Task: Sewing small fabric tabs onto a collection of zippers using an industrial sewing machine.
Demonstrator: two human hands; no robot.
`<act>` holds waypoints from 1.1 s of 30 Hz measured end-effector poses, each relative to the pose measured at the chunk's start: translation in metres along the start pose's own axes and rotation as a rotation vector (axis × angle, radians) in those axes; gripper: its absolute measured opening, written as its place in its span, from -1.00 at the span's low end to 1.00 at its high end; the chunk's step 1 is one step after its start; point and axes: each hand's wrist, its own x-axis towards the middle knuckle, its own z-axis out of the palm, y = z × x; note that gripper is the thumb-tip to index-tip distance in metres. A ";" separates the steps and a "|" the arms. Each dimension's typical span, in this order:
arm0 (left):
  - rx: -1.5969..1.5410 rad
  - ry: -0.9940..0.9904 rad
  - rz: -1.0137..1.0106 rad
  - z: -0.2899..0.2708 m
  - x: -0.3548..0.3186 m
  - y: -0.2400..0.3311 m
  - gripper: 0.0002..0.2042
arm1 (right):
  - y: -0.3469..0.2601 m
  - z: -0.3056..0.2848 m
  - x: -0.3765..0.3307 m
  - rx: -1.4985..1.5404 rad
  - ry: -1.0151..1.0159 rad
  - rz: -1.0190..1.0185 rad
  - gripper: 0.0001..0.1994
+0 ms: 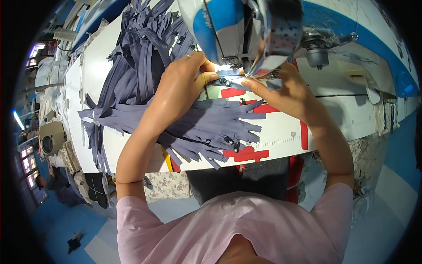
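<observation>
A short grey zipper (229,83) with a dark slider lies under the needle area of a white and blue sewing machine (224,28). My left hand (187,79) pinches its left end between thumb and fingers. My right hand (285,90) holds the right end, thumb on top; its other fingers are partly hidden behind the machine head. Just below my hands, a bundle of grey zippers (193,121) spreads across the table, tied with white at its left end. A larger heap of loose grey zippers (140,61) lies left of the machine.
Red tape patches (248,154) and a printed ruler scale mark the white table (281,127). A grey thread-winding part (316,57) sits right of the machine head. At far left stand a beige fan-like machine (50,140) and a person in dark clothes (61,187).
</observation>
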 end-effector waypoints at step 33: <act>0.168 0.345 0.459 0.038 -0.006 -0.001 -0.83 | 0.002 0.015 -0.005 -0.195 0.026 -0.006 -0.69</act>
